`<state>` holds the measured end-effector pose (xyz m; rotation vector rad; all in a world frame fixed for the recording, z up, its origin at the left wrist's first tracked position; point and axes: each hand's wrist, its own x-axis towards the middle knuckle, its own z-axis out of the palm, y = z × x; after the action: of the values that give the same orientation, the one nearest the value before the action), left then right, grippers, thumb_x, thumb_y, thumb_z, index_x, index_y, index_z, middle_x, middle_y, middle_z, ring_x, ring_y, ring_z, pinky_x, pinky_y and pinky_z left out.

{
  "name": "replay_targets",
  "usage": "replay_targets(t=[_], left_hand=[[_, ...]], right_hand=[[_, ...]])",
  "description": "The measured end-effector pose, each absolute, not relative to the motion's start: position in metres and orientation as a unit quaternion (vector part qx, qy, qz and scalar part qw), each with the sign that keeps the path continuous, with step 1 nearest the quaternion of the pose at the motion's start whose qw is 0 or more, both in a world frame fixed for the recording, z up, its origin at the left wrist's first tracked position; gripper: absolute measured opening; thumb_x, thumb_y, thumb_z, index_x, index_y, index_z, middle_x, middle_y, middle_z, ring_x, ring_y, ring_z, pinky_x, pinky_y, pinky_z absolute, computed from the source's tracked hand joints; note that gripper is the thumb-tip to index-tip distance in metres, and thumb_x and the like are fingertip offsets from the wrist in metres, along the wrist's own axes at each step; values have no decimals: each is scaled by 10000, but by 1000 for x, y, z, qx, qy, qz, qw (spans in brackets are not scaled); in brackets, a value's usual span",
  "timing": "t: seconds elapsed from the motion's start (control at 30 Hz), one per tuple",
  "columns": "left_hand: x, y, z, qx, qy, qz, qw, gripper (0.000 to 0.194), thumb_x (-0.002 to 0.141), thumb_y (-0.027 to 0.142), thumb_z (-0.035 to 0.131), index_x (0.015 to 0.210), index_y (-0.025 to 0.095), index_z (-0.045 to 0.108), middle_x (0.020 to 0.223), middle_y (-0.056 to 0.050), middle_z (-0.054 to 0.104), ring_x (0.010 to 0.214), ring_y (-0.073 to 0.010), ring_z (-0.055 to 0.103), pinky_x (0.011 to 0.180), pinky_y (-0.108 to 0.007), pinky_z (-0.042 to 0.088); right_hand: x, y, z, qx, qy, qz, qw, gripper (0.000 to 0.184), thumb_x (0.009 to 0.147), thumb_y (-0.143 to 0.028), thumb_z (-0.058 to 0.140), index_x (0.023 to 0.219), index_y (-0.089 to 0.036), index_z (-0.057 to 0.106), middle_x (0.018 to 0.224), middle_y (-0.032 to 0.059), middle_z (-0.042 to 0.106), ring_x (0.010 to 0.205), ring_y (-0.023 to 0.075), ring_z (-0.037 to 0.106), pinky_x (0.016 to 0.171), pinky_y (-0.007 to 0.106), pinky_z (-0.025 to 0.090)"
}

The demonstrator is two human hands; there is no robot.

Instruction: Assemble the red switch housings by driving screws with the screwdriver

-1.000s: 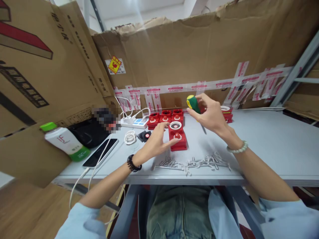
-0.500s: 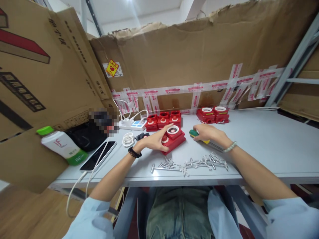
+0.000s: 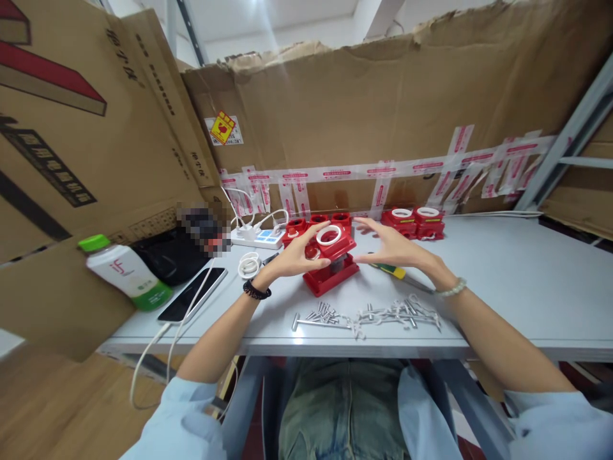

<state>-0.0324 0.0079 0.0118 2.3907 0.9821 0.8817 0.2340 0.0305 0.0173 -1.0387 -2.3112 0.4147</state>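
Observation:
My left hand (image 3: 293, 259) grips the red cover (image 3: 343, 240) of a small box, with a white ring and a round red part on its face. The cover is lifted and tilted above its red base (image 3: 322, 282), which sits on the table; a dark part shows between them. To the right, my right hand (image 3: 400, 248) hovers with fingers apart and nothing in it. Below that hand lies a screwdriver (image 3: 394, 271) with a yellow and green handle. Nearer me are loose screws (image 3: 324, 313) and a T-shaped metal key (image 3: 316, 324).
More red boxes (image 3: 428, 223) stand along the cardboard at the back. Bagged metal pieces (image 3: 402, 312) lie near the front edge. On the left are white rings (image 3: 249, 265), a power strip (image 3: 263, 238), a phone (image 3: 192, 295), a cable and a bottle (image 3: 125, 275).
My right hand has let go of the screwdriver and moved up and left, fingers spreading. My left hand has raised the cover off the base.

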Motion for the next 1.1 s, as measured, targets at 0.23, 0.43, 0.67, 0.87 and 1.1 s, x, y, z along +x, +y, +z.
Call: replay_targets(t=[0.23, 0.43, 0.67, 0.87, 1.1], left_hand=[[-27, 8, 9, 859, 315, 342, 214, 783, 791, 369, 705, 1465, 248, 325, 1515, -125, 391, 1369, -305, 421, 1125, -460, 367], [-21, 6, 7, 800, 368, 468, 74, 576, 805, 360, 685, 1295, 187, 436, 1309, -143, 530, 1217, -255, 531, 1010, -403, 452], [5, -19, 1, 919, 310, 245, 1, 129, 869, 300, 612, 892, 177, 643, 874, -52, 687, 816, -185, 642, 765, -310, 482], [23, -35, -2, 934, 355, 35, -28, 162, 859, 269, 610, 913, 144, 700, 905, -115, 727, 796, -244, 694, 637, -296, 462], [29, -31, -5, 927, 368, 6, -77, 153, 812, 171, 551, 781, 142, 698, 795, -109, 730, 700, -221, 680, 576, -282, 429]], right_hand=[[202, 19, 16, -291, -865, 175, 369, 729, 711, -447, 757, 1365, -257, 497, 1384, 110, 548, 1240, 274, 530, 1042, 508, 421], [221, 29, 23, -339, -820, 97, 452, 657, 643, -494, 804, 1189, -187, 604, 1199, 113, 626, 1112, 276, 582, 968, 463, 463], [237, 36, 30, -415, -695, 64, 583, 609, 653, -487, 790, 1143, -183, 594, 1145, 115, 645, 1043, 263, 610, 936, 441, 477], [232, 34, 28, -406, -714, 53, 568, 603, 643, -508, 790, 1120, -191, 601, 1124, 97, 652, 997, 259, 609, 910, 433, 482], [231, 34, 24, -406, -721, 47, 559, 624, 642, -500, 798, 1144, -188, 595, 1128, 104, 642, 1007, 267, 602, 914, 439, 482]])
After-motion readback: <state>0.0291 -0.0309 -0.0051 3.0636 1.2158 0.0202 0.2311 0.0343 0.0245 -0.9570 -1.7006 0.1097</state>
